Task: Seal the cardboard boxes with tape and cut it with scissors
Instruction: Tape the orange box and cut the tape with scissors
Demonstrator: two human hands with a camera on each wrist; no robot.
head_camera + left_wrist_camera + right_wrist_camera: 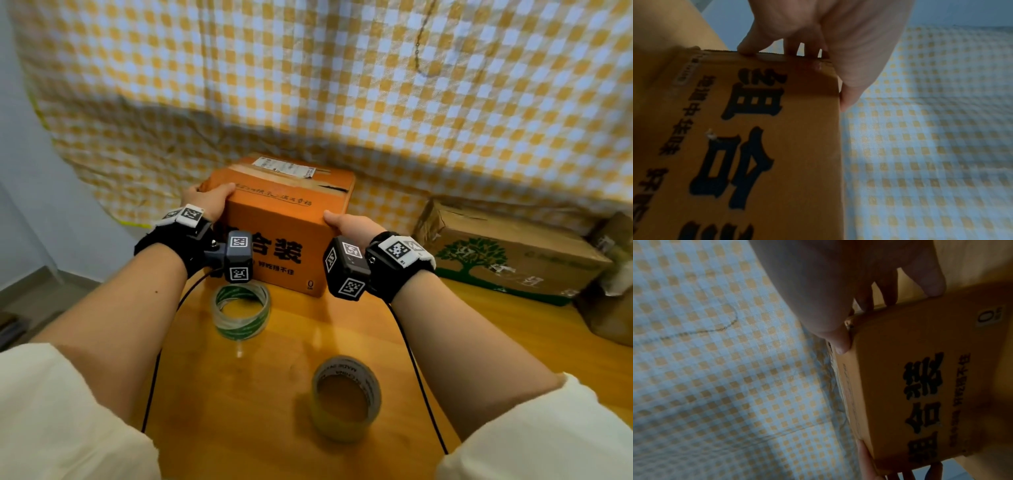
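1. Behind the wooden table, a yellow-and-white checked cloth hangs as a backdrop and fills most of the head view; it shows blurred in both wrist views too.
2. The table top is orange-brown wood, and everything else stands or lies on it.
3. At the right edge lies a brown cardboard box with a green tree print, well apart from the hands, with another crumpled brown package just beside it at the frame edge.
4. The orange cardboard box with large black printed characters stands at the middle of the table's far side, flaps down, a white label on its top.
5. The left hand grips the box's left upper edge: thumb on top, fingers curled around the side.
6. The right hand grips the near right upper corner, thumb on the top edge, fingers wrapped down the right side.
7. A roll of clear tape with a green-printed core lies flat just in front of the box, below the left wrist.
8. A roll of tan packing tape lies flat nearer the person, between the forearms.
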